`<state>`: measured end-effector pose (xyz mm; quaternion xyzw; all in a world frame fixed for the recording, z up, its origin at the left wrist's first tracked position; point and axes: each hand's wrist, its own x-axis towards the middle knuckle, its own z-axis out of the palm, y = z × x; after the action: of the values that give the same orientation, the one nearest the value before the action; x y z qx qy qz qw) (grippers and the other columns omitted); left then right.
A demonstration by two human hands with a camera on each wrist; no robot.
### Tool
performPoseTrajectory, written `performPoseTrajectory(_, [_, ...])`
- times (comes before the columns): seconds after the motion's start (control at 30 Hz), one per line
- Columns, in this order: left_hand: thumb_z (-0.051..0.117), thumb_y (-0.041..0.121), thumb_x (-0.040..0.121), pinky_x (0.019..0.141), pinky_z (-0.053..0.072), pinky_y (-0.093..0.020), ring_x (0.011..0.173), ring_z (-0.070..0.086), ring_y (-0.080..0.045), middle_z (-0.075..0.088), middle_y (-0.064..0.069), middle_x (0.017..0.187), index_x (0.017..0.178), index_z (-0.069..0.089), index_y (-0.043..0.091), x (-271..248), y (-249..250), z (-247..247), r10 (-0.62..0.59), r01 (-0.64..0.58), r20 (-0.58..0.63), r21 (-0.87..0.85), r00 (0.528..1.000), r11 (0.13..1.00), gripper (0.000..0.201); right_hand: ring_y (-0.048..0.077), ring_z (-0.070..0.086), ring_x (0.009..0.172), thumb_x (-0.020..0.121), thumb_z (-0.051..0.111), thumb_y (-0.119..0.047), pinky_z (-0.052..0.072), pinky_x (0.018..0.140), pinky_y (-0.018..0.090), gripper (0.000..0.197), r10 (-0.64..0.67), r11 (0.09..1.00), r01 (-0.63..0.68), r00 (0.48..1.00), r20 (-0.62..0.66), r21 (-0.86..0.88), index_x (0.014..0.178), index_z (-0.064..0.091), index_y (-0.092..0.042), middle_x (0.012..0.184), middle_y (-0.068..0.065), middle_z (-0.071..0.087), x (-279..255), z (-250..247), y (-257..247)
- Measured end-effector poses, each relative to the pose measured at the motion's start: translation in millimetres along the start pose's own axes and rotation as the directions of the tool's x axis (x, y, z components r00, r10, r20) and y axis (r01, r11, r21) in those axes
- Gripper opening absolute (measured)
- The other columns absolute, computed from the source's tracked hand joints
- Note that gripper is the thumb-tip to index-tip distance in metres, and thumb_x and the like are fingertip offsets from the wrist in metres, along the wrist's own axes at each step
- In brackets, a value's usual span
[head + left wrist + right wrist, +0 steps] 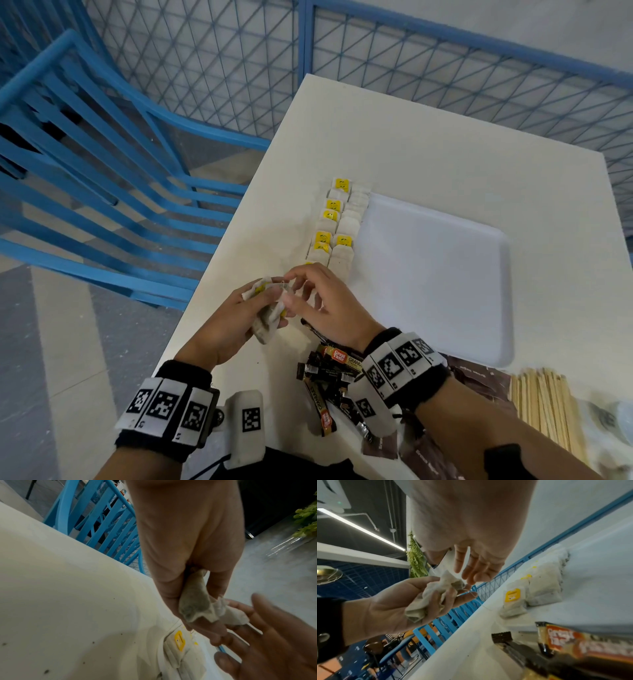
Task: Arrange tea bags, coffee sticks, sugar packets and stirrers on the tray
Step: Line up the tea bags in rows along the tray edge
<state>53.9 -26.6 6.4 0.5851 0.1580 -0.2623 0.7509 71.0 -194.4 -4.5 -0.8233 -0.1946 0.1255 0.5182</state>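
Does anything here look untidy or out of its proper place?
Yes. The white plastic tray holds nothing; the yellow-tagged tea bags lie in rows on the table beside it. The left hand holds a crumpled bunch of tea bags.

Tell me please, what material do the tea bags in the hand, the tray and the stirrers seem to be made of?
Tea bags: thin filter paper, matte, crumpled softly in the left hand. Tray: probably plastic, white, smooth, faint sheen, rounded moulded rim. Stirrers: likely wood, pale tan, straight thin sticks, dull finish.
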Motion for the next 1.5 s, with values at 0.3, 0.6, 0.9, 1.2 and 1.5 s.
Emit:
performPoseTrajectory(0.3, [0.038, 0.032, 0.097, 0.061, 0.052, -0.024, 0.073, 0.065, -0.017, 0.066, -0.006, 0.080, 0.113, 0.061, 0.010, -3, 2, 4, -0.037, 0.033, 0.077, 0.058, 0.996, 0.998, 0.036, 0.009, 0.052, 0.082, 0.085, 0.062, -0.028, 0.046, 0.069, 0.023, 0.021, -0.059, 0.998, 0.057, 0.996, -0.061, -0.031, 0.096, 0.065, -0.010, 0.092, -0.006, 0.048, -6, -4, 5])
performPoseTrajectory(0.6, [0.052, 0.022, 0.092, 0.046, 0.041, -0.018, 0.053, 0.051, -0.008, 0.061, -0.001, 0.065, 0.101, 0.066, 0.018, -5, -4, -1, 0.105, -0.089, -0.129, 0.122, 0.986, 0.989, 0.017, 0.018, 0.060, 0.080, 0.092, 0.056, -0.016, 0.052, 0.076, 0.035, 0.013, 0.256, 0.902, -0.225, 0.966, -0.037, 0.368, 0.092, 0.055, -0.004, 0.085, 0.003, 0.061, -12, -17, 6])
performPoseTrajectory(0.9, [0.057, 0.036, 0.085, 0.041, 0.034, -0.020, 0.051, 0.046, -0.008, 0.054, 0.003, 0.049, 0.081, 0.061, 0.008, -4, -4, 13, 0.077, -0.068, -0.027, 0.246, 0.997, 0.967, 0.028, 0.024, 0.059, 0.082, 0.089, 0.059, -0.011, 0.054, 0.077, 0.037, 0.020, 0.265, 0.842, -0.237, 0.964, 0.011, 0.484, 0.102, 0.062, -0.026, 0.090, 0.008, 0.051, -12, -22, 1])
performPoseTrajectory(1.2, [0.069, 0.030, 0.076, 0.040, 0.036, -0.019, 0.053, 0.043, -0.014, 0.054, 0.004, 0.053, 0.074, 0.064, 0.020, -2, -7, 11, 0.165, -0.142, -0.090, 0.225, 0.982, 0.964, 0.011, 0.018, 0.063, 0.078, 0.088, 0.061, -0.011, 0.058, 0.070, 0.027, 0.013, 0.409, 0.731, -0.378, 0.909, 0.080, 0.568, 0.099, 0.055, -0.010, 0.096, 0.010, 0.057, -13, -18, 2])
performPoseTrajectory(1.5, [0.058, 0.016, 0.091, 0.044, 0.039, -0.018, 0.053, 0.052, -0.004, 0.062, -0.005, 0.079, 0.097, 0.063, 0.010, 1, -11, 6, 0.106, -0.077, -0.180, 0.159, 0.978, 0.984, 0.010, 0.009, 0.058, 0.063, 0.088, 0.063, -0.017, 0.046, 0.055, 0.015, 0.005, 0.481, 0.854, -0.434, 0.869, -0.117, 0.289, 0.083, 0.061, -0.018, 0.072, -0.004, 0.064, -17, -23, 31])
